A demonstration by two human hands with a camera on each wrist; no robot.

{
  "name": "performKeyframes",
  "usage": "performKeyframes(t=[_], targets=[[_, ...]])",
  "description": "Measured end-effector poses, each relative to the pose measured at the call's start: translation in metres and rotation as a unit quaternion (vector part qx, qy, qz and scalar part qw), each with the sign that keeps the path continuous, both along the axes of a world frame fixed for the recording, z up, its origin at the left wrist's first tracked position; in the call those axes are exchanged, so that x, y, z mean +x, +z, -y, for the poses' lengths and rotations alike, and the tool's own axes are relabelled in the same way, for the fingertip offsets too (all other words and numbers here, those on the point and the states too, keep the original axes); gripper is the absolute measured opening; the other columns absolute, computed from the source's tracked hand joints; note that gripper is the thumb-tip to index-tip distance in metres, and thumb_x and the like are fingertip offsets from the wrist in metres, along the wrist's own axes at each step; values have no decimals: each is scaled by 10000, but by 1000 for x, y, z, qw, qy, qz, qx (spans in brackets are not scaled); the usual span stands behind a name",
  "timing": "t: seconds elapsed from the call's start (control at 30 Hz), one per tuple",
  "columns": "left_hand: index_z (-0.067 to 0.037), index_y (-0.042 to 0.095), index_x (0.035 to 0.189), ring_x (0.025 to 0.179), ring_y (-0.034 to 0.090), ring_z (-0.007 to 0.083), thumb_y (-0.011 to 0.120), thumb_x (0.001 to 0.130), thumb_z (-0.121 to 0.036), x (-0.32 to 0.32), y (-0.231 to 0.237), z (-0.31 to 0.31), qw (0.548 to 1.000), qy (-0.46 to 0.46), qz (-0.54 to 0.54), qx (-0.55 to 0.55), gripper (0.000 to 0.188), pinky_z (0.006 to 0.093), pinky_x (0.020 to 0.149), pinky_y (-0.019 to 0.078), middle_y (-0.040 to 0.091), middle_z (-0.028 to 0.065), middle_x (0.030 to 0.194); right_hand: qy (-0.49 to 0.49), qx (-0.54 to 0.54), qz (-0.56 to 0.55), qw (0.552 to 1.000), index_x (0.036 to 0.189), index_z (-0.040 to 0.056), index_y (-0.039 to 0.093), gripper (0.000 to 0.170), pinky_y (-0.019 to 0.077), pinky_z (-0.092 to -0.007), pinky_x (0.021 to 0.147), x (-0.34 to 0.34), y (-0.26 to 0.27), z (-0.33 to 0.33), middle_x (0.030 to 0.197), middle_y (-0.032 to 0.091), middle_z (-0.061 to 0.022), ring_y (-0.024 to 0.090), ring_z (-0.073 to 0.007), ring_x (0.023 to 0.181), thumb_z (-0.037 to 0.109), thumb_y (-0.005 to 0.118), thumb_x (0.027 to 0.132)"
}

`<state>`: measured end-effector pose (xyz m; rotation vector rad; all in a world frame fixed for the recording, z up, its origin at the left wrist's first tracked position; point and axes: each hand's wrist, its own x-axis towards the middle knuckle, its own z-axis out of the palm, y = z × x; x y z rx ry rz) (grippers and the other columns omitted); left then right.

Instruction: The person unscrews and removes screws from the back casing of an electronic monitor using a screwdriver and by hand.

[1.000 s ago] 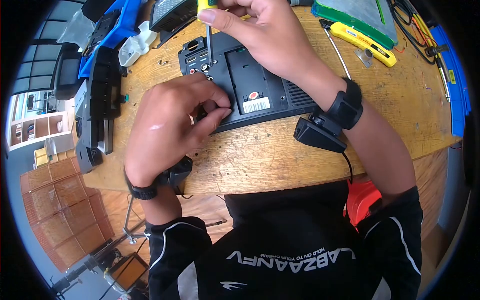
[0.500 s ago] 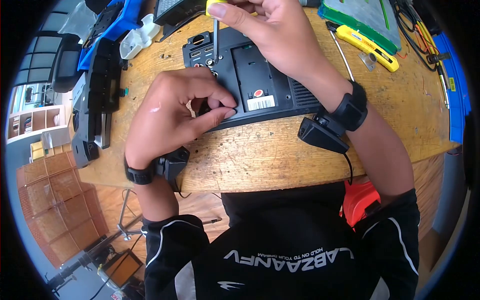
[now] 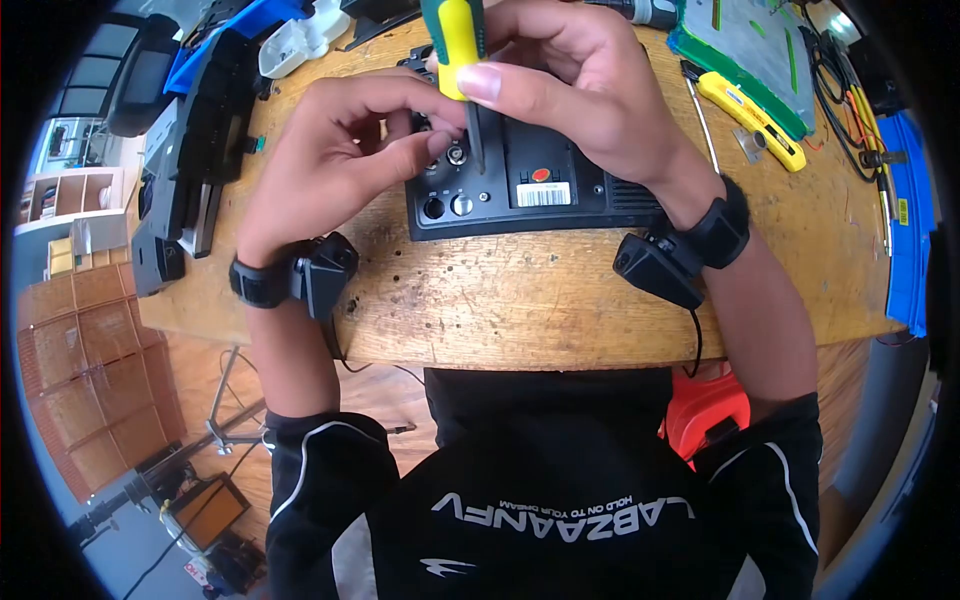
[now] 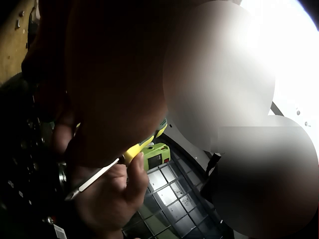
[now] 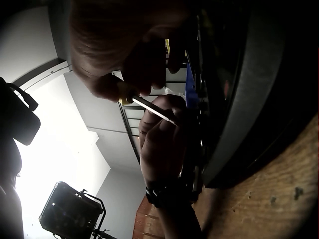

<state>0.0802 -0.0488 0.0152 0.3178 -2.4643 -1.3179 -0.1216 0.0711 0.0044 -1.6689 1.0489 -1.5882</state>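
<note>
screwdriver poised over the socketed panel

the right hand (image 3: 590, 95) grasps the green-and-yellow handled screwdriver with a slim metal shaft (image 3: 460, 50), thumb laid along the grip. its tip sits near, not on, the small round silver screw (image 3: 484, 197) in the flat black plastic device with sockets (image 3: 530, 222), which lies on the worn brown wooden tabletop (image 3: 520, 300). the left hand (image 3: 345, 150) is bent over the socket side, thumb close to the fingers; the wrist views are dark, so i cannot tell whether it pinches something small.

the step looks like screw work on this panel. the next move probably calls for bringing the tip square to a screw head, left fingers kept out of its line.

bare wood runs between the device's near edge and the table's front edge. stacked black plastic housings (image 3: 215, 110) bound the left; the yellow plastic cutter knife (image 3: 752, 120) lies well apart, past the right wrist.
</note>
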Motion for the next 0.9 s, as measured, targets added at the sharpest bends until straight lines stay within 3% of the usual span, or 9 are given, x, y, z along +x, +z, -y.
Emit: performKeyframes(t=[0.1, 0.13, 0.27, 0.37, 0.47, 0.6, 0.73, 0.8, 0.9], targets=[[-43, 768, 1010, 600, 430, 23, 724, 875, 10, -1, 1, 1, 999, -50, 11, -10, 152, 217, 571, 349, 596, -43, 715, 35, 0, -4, 999, 1063, -91, 714, 329, 505, -220, 693, -9, -15, 9, 899, 718, -74, 642, -81, 778, 198, 764, 914], [-49, 772, 1011, 585, 400, 24, 739, 871, -3, -1, -1, 3, 998, -55, 15, -16, 151, 225, 559, 318, 509, -58, 634, 40, -3, -12, 999, 1058, -91, 717, 322, 504, -220, 681, -9, -14, 9, 885, 718, -74, 641, -81, 767, 192, 766, 911], [-62, 780, 1000, 579, 344, 26, 777, 844, -24, -1, -1, 1, 997, -70, 23, 23, 161, 233, 547, 267, 418, -75, 612, 61, -3, -21, 998, 1047, -90, 727, 310, 500, -224, 662, -11, -14, 8, 874, 722, -82, 644, -91, 756, 183, 769, 906], [-63, 780, 1000, 577, 337, 28, 774, 837, -16, 0, -5, 5, 996, -91, 11, 23, 169, 230, 550, 265, 414, -75, 619, 74, 7, -6, 997, 1046, -88, 732, 287, 506, -242, 716, -6, -11, 8, 946, 729, -108, 659, -120, 823, 153, 764, 895], [-49, 781, 985, 579, 341, 28, 786, 819, -17, 0, -8, 3, 996, -77, 11, 39, 170, 227, 547, 265, 423, -79, 629, 76, -24, -73, 994, 1062, -84, 733, 270, 504, -278, 845, -12, -13, 9, 1054, 718, -120, 658, -152, 961, 99, 751, 864], [-35, 740, 928, 599, 373, 21, 830, 824, -51, 2, -12, 9, 996, -81, 18, 36, 139, 222, 556, 287, 443, -81, 651, 91, 13, 17, 996, 1077, -80, 734, 306, 505, -281, 856, -8, -18, 11, 1057, 714, -117, 657, -153, 948, 110, 770, 840], [-43, 722, 943, 622, 383, 26, 833, 845, -69, 2, -9, 11, 993, -110, 24, -26, 151, 220, 583, 303, 415, -82, 660, 114, -35, -32, 992, 1097, -76, 735, 359, 510, -287, 890, -18, -27, 19, 1111, 716, -132, 667, -162, 981, 134, 795, 813], [-43, 728, 956, 625, 386, 26, 833, 842, -68, 3, -9, 9, 994, -102, 30, 0, 156, 222, 582, 302, 430, -83, 664, 146, -27, 32, 988, 1117, -71, 734, 409, 511, -293, 931, -16, -29, 18, 1146, 719, -145, 674, -169, 1021, 155, 816, 787], [-41, 739, 985, 633, 391, 24, 836, 835, -65, 3, -9, 8, 994, -98, 40, 9, 180, 224, 582, 302, 463, -83, 680, 163, 13, 5, 987, 1121, -73, 735, 429, 510, -290, 953, -24, -29, 16, 1163, 722, -155, 677, -170, 1049, 151, 832, 769]])
